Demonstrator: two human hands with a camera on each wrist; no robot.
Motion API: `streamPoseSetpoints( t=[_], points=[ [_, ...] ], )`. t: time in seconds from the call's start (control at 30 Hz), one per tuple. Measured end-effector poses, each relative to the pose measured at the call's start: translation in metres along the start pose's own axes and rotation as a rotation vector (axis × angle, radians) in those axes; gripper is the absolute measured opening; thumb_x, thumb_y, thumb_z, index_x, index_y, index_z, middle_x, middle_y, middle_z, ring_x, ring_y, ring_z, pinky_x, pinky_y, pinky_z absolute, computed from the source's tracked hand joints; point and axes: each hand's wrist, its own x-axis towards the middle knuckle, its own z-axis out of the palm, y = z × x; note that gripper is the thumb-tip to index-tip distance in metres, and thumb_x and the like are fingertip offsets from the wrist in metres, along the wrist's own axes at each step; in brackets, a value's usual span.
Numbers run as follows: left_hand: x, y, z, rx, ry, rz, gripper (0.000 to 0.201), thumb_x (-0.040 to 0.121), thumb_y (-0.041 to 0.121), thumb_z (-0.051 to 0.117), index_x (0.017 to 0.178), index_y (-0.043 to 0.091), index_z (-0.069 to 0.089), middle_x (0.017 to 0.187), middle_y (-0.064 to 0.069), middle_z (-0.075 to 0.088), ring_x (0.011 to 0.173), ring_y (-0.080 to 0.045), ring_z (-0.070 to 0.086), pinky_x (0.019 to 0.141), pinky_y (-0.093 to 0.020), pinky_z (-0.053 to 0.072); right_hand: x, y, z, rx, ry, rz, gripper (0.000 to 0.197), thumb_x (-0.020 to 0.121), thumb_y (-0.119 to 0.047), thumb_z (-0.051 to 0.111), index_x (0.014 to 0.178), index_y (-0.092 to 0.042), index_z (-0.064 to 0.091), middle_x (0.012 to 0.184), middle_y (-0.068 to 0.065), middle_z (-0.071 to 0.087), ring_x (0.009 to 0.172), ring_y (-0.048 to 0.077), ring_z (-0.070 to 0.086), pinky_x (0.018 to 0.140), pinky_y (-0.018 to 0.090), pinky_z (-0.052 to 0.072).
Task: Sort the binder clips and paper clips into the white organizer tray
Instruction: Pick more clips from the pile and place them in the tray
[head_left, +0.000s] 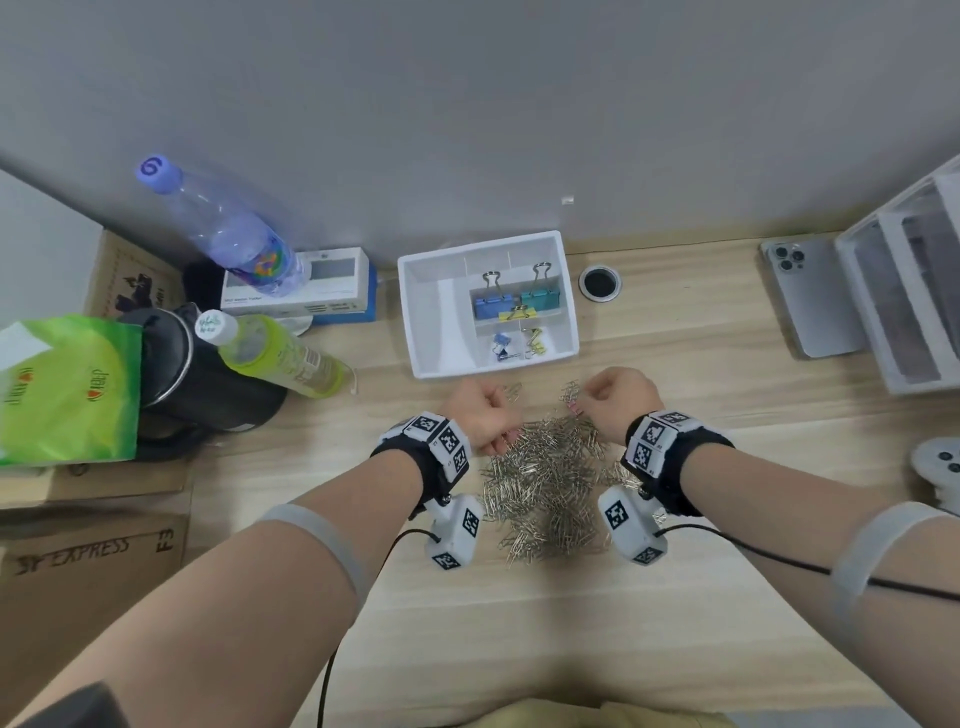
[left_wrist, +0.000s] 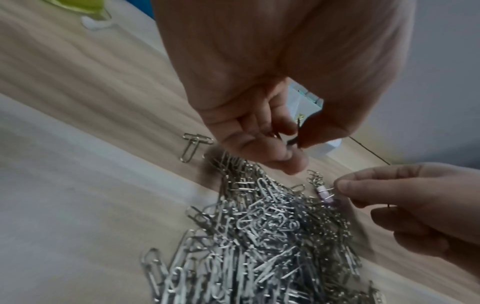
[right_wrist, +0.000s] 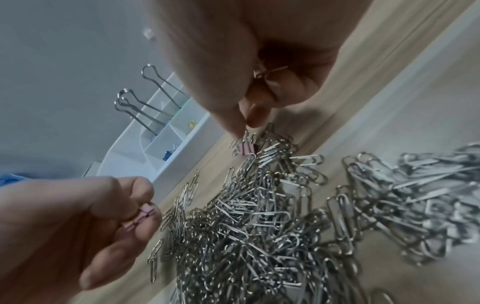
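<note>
A heap of silver paper clips (head_left: 550, 483) lies on the wooden desk in front of the white organizer tray (head_left: 431, 312). The tray holds blue, teal and yellow binder clips (head_left: 540, 297) in a middle compartment and small ones in two front compartments. My left hand (head_left: 485, 415) hovers at the heap's far left, fingers curled round a small pink binder clip (right_wrist: 141, 216). My right hand (head_left: 584, 402) pinches the wire handle of another small pink binder clip (right_wrist: 248, 148) at the heap's far edge; more wire shows inside its palm (right_wrist: 270, 71).
Left of the tray stand a yellow-green bottle (head_left: 275, 353), a clear water bottle (head_left: 228, 234), a black kettle (head_left: 197, 374) and a green bag (head_left: 67, 389). A phone (head_left: 810, 296) and white drawers (head_left: 909, 280) are at the right. A cable hole (head_left: 600, 282) is beside the tray.
</note>
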Motion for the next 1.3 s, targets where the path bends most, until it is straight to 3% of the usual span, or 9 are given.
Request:
streamPoseSetpoints(
  t=[0.07,0.17,0.27,0.4,0.53,0.73,0.9,1.1,1.3],
  points=[
    [0.005,-0.005,-0.002,-0.003,0.000,-0.007,0.016,0.085,0.009,0.070,0.079,0.011,0.055,0.066,-0.012,0.069,0.043,-0.017,0.055,0.041,-0.026,0.045,0.004,-0.003,0.005,-0.039,-0.023,0.006,0.014,0.086,-0.025,0.067,0.091,-0.014,0.074,0.091,0.002,0.070,0.077,0.020,0.066,0.072,0.032,0.057],
    [0.009,-0.008,-0.005,0.007,-0.002,-0.009,0.006,0.088,0.012,0.065,0.084,0.013,0.060,0.064,-0.005,0.064,0.049,-0.015,0.052,0.048,-0.028,0.045,0.006,-0.010,0.008,0.009,-0.101,0.016,0.019,0.090,-0.017,0.058,0.081,-0.009,0.073,0.071,0.004,0.066,0.054,0.015,0.057,0.052,0.022,0.044],
    [0.012,-0.009,-0.009,0.076,-0.006,0.020,0.012,0.090,0.021,0.061,0.080,0.015,0.065,0.064,0.001,0.063,0.052,-0.011,0.053,0.053,-0.023,0.047,0.006,-0.016,0.005,0.180,-0.324,0.116,0.020,0.088,-0.019,0.060,0.081,-0.002,0.069,0.064,0.006,0.056,0.037,0.009,0.040,0.034,0.019,0.028],
    [0.014,-0.005,-0.008,0.067,-0.018,-0.019,0.015,0.085,0.023,0.064,0.074,0.013,0.068,0.062,0.001,0.063,0.050,-0.011,0.053,0.051,-0.023,0.047,0.005,-0.019,0.000,0.541,-0.566,0.303,0.019,0.095,-0.017,0.048,0.095,-0.001,0.058,0.079,0.009,0.061,0.039,0.009,0.032,0.033,0.018,0.022],
    [0.008,0.006,-0.003,-0.125,-0.118,-0.130,0.015,0.089,0.009,0.057,0.095,-0.002,0.066,0.066,-0.008,0.058,0.046,-0.015,0.048,0.043,-0.023,0.040,-0.001,-0.020,0.001,0.695,-0.634,0.391,0.014,0.095,-0.016,0.042,0.094,-0.006,0.051,0.073,0.006,0.059,0.038,0.008,0.030,0.032,0.016,0.021],
    [-0.011,0.026,-0.005,-0.221,-0.264,-0.137,0.020,0.097,0.009,0.049,0.105,-0.006,0.059,0.073,-0.009,0.056,0.056,-0.016,0.049,0.052,-0.022,0.044,-0.012,-0.025,-0.001,0.699,-0.624,0.354,0.019,0.093,-0.018,0.043,0.081,-0.013,0.056,0.061,-0.001,0.047,0.039,0.009,0.031,0.034,0.017,0.022],
    [-0.027,0.034,-0.007,-0.169,-0.280,-0.059,0.031,0.101,0.006,0.049,0.124,-0.015,0.051,0.078,-0.012,0.061,0.053,-0.013,0.057,0.051,-0.020,0.050,-0.025,-0.031,-0.003,0.608,-0.514,0.352,0.024,0.094,-0.011,0.044,0.079,-0.002,0.061,0.064,0.007,0.051,0.047,0.015,0.043,0.041,0.022,0.033],
    [-0.051,0.037,-0.005,-0.092,-0.219,0.065,0.007,0.094,0.006,0.063,0.094,-0.001,0.062,0.076,-0.014,0.066,0.056,-0.016,0.060,0.057,-0.023,0.054,-0.046,-0.042,-0.005,0.680,-0.566,0.395,0.026,0.095,-0.018,0.042,0.076,-0.005,0.054,0.063,0.010,0.049,0.048,0.017,0.044,0.042,0.022,0.035],
    [-0.069,0.040,-0.003,-0.049,-0.181,0.135,0.012,0.092,0.007,0.065,0.094,-0.004,0.068,0.077,-0.015,0.070,0.060,-0.016,0.065,0.063,-0.025,0.059,-0.059,-0.047,-0.005,0.673,-0.630,0.353,0.032,0.092,-0.037,0.053,0.079,-0.008,0.058,0.064,0.007,0.053,0.050,0.015,0.048,0.043,0.022,0.037]
  ],
)
